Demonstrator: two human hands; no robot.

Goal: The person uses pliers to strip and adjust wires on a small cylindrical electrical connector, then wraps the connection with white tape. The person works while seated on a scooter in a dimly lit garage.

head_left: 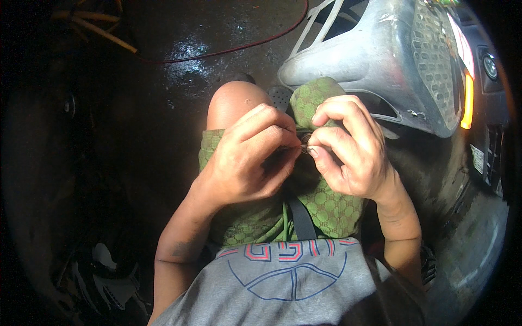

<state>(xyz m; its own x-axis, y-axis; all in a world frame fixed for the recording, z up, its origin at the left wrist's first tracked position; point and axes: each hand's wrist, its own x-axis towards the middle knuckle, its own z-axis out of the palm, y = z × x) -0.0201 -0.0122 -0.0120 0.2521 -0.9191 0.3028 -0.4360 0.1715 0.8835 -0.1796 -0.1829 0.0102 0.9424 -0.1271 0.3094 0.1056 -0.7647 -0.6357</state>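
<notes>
Both hands meet above my lap, fingertips nearly touching. My left hand (247, 155) is closed in a pinch, with its thumb and fingers pressed together at one end of a tiny thin piece (304, 146). At the other end, my right hand (356, 149) pinches with thumb and index finger, its remaining fingers curled loosely above. The piece is mostly hidden by the fingertips and too small to name. Beneath the hands lie my green patterned shorts (334, 212) and a dark strap (300, 217).
A worn grey plastic chair (353, 57) lies tipped at the upper right, close beyond my right hand. Near it is an orange strip (467, 100). A red hose (234, 52) crosses the wet dark floor (185, 81). Yellow metal legs (103, 33) stand at the far left.
</notes>
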